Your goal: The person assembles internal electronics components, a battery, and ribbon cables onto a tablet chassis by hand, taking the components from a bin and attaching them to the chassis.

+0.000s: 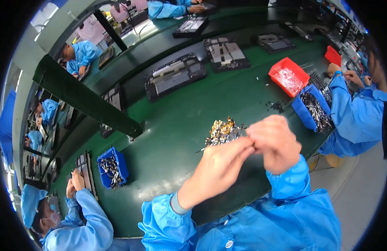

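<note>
My left hand (218,165) and my right hand (275,142) meet above the green bench, fingertips pinched together. Whatever they hold is hidden behind the fingers or too small to make out. Just beyond my left hand lies a heap of small gold, silver and black metal parts (220,131), partly covered by my fingers. A clear or silvery piece (234,134) shows at its right side. Farther off to the right, small black bits (277,106) are scattered on the bench.
At right stand a red bin (306,78) and a blue bin (300,109) of small parts, beside a co-worker's sleeve (354,106). Another blue bin (124,165) is at left, near a second co-worker. A dark green post (89,96) rises at left. Black trays (176,77) line the far side.
</note>
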A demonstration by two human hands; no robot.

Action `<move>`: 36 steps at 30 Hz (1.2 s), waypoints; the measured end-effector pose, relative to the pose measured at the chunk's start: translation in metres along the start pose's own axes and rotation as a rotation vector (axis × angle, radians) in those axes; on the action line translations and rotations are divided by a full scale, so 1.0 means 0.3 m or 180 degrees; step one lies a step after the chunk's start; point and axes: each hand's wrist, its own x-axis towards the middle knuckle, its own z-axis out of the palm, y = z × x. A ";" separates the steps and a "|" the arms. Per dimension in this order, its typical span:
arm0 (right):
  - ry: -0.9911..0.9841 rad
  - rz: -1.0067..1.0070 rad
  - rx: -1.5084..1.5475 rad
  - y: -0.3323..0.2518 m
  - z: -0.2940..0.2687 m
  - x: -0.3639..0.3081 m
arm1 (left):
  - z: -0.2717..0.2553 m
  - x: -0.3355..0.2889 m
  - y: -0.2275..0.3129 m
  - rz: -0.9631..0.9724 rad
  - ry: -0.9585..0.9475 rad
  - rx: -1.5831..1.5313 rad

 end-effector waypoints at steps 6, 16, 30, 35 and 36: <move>0.0830 0.1936 -0.1154 0.595 -0.283 0.114 | -0.235 0.180 -0.348 -0.1210 0.0859 0.0366; -0.0805 0.1015 -0.0411 0.641 0.283 0.312 | -0.612 0.033 -0.984 -0.1980 0.2800 0.1340; -0.0444 0.2133 0.2200 0.705 0.543 0.420 | -0.415 -0.057 -0.432 -0.2142 0.1629 -0.0570; -0.2053 0.2584 0.3567 0.425 0.294 0.376 | -0.295 -0.376 0.191 -0.2561 -0.0408 -0.0503; -0.2473 0.2564 0.3512 0.367 0.311 0.343 | -0.317 -0.425 0.272 -0.3015 -0.1039 -0.0849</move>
